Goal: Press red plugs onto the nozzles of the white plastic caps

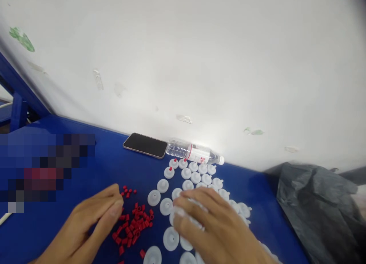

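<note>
My left hand point(94, 220) is closed, thumb pressed against the curled fingers, beside a pile of small red caps point(134, 226). Whatever its fingertips hold, if anything, is hidden. Over rows of round white plastic discs with small spouts point(170, 239) reaches my right hand point(208, 218), palm down, its fingers stretched out and somewhat apart. Its fingertips are close to or touching discs beneath them, and a whitish blur covers one tip. Three discs at the far end of the rows, including one white disc point(169, 173), have a red cap on the spout.
A black-screened phone point(145, 145) and a clear water bottle point(194, 151) lie along the white wall point(183, 65). At the right sits a dark grey plastic bag point(311, 206). The blue table point(103, 161) is pixelated over at the left.
</note>
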Tool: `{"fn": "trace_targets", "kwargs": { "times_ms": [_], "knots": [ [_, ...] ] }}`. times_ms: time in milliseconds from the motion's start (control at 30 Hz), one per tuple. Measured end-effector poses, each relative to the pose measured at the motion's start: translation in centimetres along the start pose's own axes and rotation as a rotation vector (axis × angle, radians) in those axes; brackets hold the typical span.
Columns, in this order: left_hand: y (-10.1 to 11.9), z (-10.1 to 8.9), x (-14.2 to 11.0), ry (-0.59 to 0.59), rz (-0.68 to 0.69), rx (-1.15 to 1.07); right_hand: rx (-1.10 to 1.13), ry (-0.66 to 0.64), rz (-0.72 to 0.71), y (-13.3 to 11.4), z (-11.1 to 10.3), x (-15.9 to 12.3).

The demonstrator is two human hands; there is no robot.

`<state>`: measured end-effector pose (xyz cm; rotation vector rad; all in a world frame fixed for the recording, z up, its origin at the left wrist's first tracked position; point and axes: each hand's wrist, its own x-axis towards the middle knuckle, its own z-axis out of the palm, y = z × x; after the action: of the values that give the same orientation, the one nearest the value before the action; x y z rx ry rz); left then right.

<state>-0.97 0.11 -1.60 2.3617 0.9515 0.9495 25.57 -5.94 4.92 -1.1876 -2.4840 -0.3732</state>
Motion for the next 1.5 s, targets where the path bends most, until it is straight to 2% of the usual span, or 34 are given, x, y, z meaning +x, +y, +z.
{"fn": "trace_targets", "kwargs": {
  "times_ms": [67,133,300,400,633,767,900,1033,1167,1233,1367,1500],
  "knots": [
    [-0.5,-0.4,0.9,-0.004,0.061,0.042,0.006,0.064,0.084,1.0,-0.4,0.3],
    [-0.6,-0.2,1.4,-0.025,0.141,0.09,0.017,0.075,0.15,1.8,0.1,0.6],
    [-0.3,1.1,0.8,-0.149,0.211,0.167,-0.024,-0.052,0.175,2.7,3.0,0.6],
    [-0.4,1.3,0.5,-0.139,0.174,0.189,-0.021,-0.111,0.182,3.1,3.5,0.3],
    [0.8,1.5,0.9,-0.058,0.036,0.252,0.087,-0.125,0.255,3.5,3.1,0.4],
    [1.4,1.3,1.2,-0.084,0.044,0.265,0.116,-0.195,0.258,3.3,3.3,0.6],
    [1.2,1.2,1.2,-0.082,0.088,0.254,0.095,-0.207,0.267,3.1,3.1,0.8],
    [0.9,1.6,0.9,-0.129,0.047,0.267,0.031,-0.24,0.274,2.9,3.5,1.4],
    [0.9,1.6,0.8,-0.118,0.033,0.252,0.056,-0.306,0.251,2.7,4.4,2.4],
    [1.1,1.4,0.9,-0.082,0.021,0.243,0.101,-0.28,0.225,2.6,4.4,2.7],
    [1.1,0.9,1.0,-0.027,0.011,0.2,0.194,-0.16,0.157,1.8,2.8,3.5],
    [0.1,0.8,0.9,0.006,0.109,0.216,0.23,-0.181,0.019,0.1,1.1,4.6]
  ]
}}
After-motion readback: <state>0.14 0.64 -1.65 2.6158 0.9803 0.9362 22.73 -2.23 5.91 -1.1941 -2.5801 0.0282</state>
